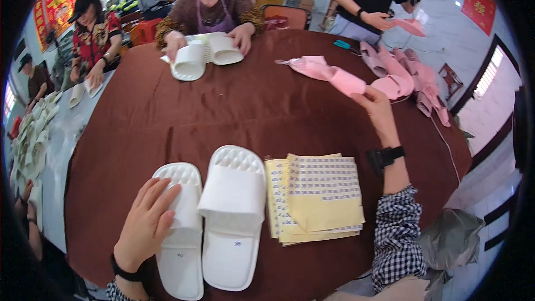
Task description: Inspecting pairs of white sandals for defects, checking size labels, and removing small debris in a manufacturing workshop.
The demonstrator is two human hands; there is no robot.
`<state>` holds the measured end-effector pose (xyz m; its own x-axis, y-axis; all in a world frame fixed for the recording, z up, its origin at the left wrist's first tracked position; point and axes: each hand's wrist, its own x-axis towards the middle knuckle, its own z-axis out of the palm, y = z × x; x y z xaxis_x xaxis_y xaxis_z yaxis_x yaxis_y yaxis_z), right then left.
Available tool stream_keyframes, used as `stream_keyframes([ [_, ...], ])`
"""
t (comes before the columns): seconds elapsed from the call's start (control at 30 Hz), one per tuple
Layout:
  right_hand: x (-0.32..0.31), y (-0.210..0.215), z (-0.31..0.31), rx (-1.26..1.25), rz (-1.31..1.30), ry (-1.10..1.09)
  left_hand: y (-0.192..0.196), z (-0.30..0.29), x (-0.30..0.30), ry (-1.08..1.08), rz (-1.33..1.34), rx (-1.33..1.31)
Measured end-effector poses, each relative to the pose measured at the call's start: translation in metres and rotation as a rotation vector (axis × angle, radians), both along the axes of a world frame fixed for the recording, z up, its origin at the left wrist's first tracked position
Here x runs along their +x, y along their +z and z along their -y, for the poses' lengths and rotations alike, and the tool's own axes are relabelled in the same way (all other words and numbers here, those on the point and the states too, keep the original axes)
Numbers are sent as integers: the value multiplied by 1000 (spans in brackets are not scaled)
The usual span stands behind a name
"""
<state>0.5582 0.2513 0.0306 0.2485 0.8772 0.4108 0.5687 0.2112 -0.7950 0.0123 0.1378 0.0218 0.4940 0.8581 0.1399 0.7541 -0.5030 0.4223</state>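
Two white slippers lie side by side before me, soles up at the heel ends and straps toward the far side. My left hand (144, 220) rests over the strap of the left white slipper (181, 270), its fingers stretched out and apart. Beside it is the right white slipper (233, 198), untouched. At the right, my right hand (379, 111) pinches the near end of a pink slipper (345, 79), which stretches leftward over the table with a bit of clear plastic at its far end. Yellow sheets of small stickers (329, 206) are stacked right of the white slippers.
A brown cloth covers the round table (139, 117). Across it, a person handles white slippers (189, 61); another holds a pink piece (411, 26). Pink slippers (398, 81) pile at the right edge near teal snips (342, 44). More pale slippers (34, 136) heap on a grey table leftward.
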Motion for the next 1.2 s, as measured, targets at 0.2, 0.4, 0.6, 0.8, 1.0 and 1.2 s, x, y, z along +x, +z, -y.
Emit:
stream_keyframes([
  [0.2, 2, -15, -8, -25, -5, 23, -3, 2, -2, 46, -36, 22],
  [0.4, 29, -18, -7, 209, 361, -116, -2, -1, 0, 21, 5, 24],
  [0.6, -33, 66, 47, 180, 149, 55, -2, 0, -1, -8, 5, 31],
  [0.8, -159, 90, 106, 9, 342, 514, -3, -3, -16, -87, -22, 1],
  [1.0, -213, 41, 99, -46, 642, 777, -7, -7, -30, -40, 60, -90],
  [1.2, -223, -1, 80, -249, 695, 848, 2, -8, -34, -23, 77, 10],
])
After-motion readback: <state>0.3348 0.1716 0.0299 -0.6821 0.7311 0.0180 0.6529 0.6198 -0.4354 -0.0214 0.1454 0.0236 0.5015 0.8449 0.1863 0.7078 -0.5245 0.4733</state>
